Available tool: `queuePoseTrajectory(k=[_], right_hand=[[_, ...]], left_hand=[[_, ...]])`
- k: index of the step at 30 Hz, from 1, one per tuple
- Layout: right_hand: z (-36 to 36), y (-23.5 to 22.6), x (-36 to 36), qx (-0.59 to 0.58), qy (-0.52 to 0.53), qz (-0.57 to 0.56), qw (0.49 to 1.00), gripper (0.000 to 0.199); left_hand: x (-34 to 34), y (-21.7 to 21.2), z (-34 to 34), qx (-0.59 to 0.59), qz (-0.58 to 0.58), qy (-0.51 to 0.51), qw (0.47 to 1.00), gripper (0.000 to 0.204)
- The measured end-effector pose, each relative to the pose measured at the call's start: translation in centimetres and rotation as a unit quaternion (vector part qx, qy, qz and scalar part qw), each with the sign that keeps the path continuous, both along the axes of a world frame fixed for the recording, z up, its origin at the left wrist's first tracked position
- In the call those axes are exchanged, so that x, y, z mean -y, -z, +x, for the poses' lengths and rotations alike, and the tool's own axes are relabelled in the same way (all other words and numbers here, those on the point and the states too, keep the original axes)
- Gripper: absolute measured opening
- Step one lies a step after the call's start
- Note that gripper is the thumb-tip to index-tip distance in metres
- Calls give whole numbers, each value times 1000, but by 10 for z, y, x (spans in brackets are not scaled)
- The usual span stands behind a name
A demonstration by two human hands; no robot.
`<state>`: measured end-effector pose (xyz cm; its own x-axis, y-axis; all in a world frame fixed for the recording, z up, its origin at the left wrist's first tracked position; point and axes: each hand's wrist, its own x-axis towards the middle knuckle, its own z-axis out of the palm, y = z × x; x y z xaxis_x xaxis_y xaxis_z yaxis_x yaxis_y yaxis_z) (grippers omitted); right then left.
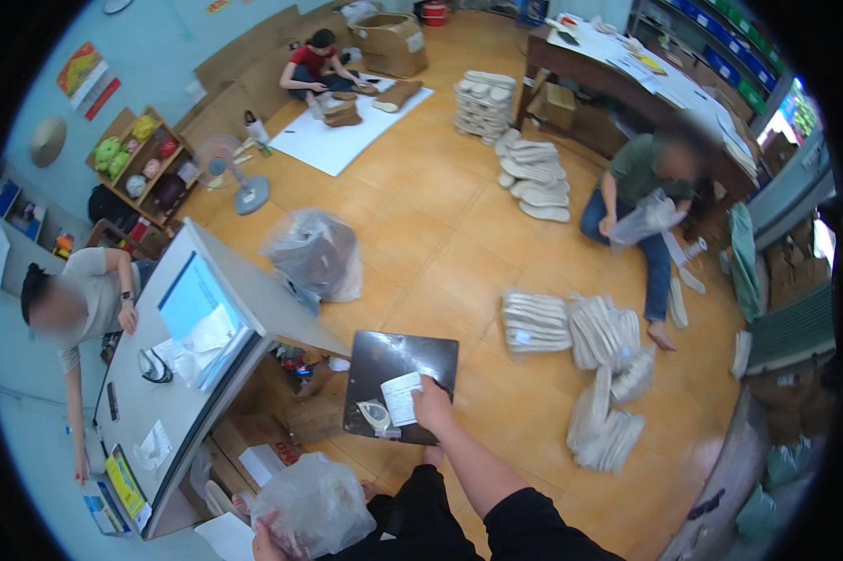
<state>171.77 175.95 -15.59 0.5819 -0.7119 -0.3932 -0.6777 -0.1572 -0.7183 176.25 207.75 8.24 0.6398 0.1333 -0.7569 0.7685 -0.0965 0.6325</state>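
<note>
My right hand reaches over a black square stool top and grips a small white paper slip with printing on it. Just left of the slip, a small clear bag with a pale, loop-shaped piece inside lies on the black surface. Low in the picture, my left hand holds the side of a bulging translucent plastic bag at my lap. Part of that hand is cut off by the lower edge, and the bag's contents are too blurred to name.
At left stands a desk with papers, a person behind it. Bundles of pale insoles lie on the floor at right, near a seated person. A filled plastic bag and a fan stand farther back.
</note>
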Motion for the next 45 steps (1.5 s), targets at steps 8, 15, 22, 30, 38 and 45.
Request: queuePoseTrajectory(k=[8,15,22,30,38,45], right_hand=[[-10,142,4,-58,156,139,976,43],[-46,133,9,-102,119,39,987,47],[-105,94,-4,-135,46,95,985,39],[-39,10,-128,3,-71,148,986,61],[-34,-46,-142,0,20,92,996,41],[-55,-142,-146,143,160,182,960,32]], left_hand=[[-21,7,-3,72,6,234,970,48],[-26,28,1,63,-65,171,981,45],[-3,29,22,47,-120,109,986,45],[4,38,41,53,-224,80,970,44],[-46,51,73,163,-199,133,957,42],[-88,61,89,147,-362,190,901,63]])
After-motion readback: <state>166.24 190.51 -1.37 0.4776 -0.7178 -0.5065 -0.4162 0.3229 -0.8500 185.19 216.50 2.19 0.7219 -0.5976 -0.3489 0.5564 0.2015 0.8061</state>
